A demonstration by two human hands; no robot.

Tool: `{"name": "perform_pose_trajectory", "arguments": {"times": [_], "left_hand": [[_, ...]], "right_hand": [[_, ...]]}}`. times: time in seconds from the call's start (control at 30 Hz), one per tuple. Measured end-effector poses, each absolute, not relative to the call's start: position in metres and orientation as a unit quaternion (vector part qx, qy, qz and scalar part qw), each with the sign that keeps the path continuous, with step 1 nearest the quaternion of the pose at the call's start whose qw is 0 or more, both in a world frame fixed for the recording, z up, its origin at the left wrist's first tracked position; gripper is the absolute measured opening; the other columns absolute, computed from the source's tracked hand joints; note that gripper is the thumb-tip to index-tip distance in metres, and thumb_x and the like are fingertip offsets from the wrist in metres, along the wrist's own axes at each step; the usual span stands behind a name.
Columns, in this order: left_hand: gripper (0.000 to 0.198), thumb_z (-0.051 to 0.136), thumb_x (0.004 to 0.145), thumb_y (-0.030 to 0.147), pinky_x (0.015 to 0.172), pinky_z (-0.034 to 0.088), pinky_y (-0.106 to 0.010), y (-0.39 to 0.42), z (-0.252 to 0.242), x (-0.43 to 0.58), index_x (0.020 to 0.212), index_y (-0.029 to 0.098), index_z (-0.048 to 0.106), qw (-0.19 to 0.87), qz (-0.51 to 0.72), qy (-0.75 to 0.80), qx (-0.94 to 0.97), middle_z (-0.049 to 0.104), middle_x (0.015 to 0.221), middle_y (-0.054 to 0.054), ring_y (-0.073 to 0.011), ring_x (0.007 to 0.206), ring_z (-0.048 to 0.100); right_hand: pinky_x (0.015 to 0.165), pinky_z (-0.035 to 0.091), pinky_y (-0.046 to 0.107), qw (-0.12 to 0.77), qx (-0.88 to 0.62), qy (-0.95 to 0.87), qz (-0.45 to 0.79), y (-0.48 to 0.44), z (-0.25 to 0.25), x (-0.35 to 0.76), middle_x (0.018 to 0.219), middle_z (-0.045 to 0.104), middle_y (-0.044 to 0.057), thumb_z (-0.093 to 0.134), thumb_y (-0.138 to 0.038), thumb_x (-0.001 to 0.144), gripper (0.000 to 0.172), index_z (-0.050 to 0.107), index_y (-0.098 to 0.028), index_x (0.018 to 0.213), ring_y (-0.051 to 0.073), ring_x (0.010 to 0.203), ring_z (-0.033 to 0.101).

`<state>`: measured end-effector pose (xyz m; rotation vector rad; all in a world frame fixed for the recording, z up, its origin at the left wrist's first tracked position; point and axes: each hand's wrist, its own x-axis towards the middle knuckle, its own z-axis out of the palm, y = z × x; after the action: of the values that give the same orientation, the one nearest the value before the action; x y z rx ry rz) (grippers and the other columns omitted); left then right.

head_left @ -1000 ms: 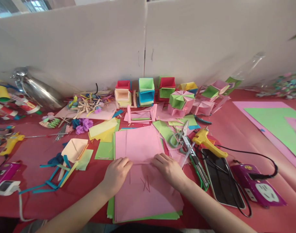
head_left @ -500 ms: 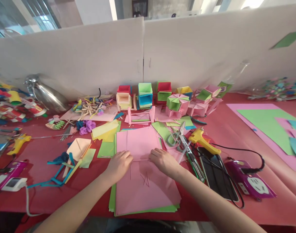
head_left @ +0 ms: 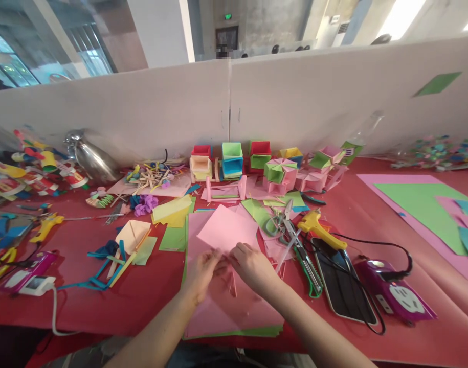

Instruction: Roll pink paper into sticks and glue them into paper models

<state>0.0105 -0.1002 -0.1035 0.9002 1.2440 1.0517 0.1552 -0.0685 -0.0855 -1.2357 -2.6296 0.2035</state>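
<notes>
- Left hand (head_left: 205, 271): fingers pinch the near edge of the pink paper (head_left: 228, 225). Squeezing hard could crumple it.
- Pink paper: over the paper pile (head_left: 206, 319), between both hands. Uneven pulling could make it crooked or torn.
- Right hand (head_left: 252, 263): pinches that edge too.
- Scissors (head_left: 288, 210) and knife (head_left: 310, 273): near the right arm; a careless swing could bump them.

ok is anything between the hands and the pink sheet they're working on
Nothing visible: the left hand and right hand both have fingers at the near edge of the pink sheet. The thin pink strips lie nearer the person, on the paper pile, not in between.
</notes>
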Motion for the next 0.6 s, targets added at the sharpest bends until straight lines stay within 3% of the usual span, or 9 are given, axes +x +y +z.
{"name": "perform_pose_trajectory", "arguments": {"times": [0.13,0.27,0.43,0.6], "left_hand": [[0.039,0.06,0.071,0.052,0.06,0.052,-0.027,-0.087,-0.105,0.008,0.072,0.013,0.058,0.612,0.473,0.54,0.332,0.067,0.066,-0.007,-0.0167,0.062,0.065],[0.036,0.067,0.066,0.048,0.059,0.052,-0.025,-0.072,-0.097,-0.003,0.068,0.012,0.059,0.609,0.488,0.528,0.334,0.066,0.059,-0.004,-0.0155,0.058,0.064],[0.034,0.071,0.063,0.045,0.06,0.052,-0.026,-0.044,-0.073,-0.024,0.07,0.013,0.059,0.6,0.516,0.498,0.355,0.065,0.059,0.0,-0.0134,0.055,0.062],[0.034,0.067,0.064,0.048,0.057,0.052,-0.025,-0.022,-0.067,-0.026,0.068,0.016,0.057,0.622,0.515,0.455,0.374,0.064,0.061,0.0,-0.0137,0.056,0.062]], "right_hand": [[0.061,0.041,0.027,0.13,-0.433,-0.89,0.065,-0.076,-0.087,0.144,0.078,0.06,0.008,0.048,-0.009,0.083,0.014,0.06,-0.014,0.077,0.019,0.074,0.056],[0.061,0.042,0.024,0.174,-0.468,-0.862,0.087,-0.077,-0.081,0.147,0.078,0.061,0.005,0.049,-0.015,0.084,0.013,0.061,-0.017,0.079,0.017,0.074,0.058],[0.063,0.045,0.021,0.255,-0.579,-0.768,0.099,-0.07,-0.069,0.198,0.09,0.064,0.006,0.034,-0.019,0.089,0.023,0.055,-0.018,0.098,0.013,0.074,0.061],[0.056,0.044,0.021,0.257,-0.678,-0.682,0.097,-0.061,-0.066,0.252,0.07,0.064,0.002,0.025,-0.021,0.088,0.025,0.049,-0.017,0.094,0.013,0.058,0.06]]}}
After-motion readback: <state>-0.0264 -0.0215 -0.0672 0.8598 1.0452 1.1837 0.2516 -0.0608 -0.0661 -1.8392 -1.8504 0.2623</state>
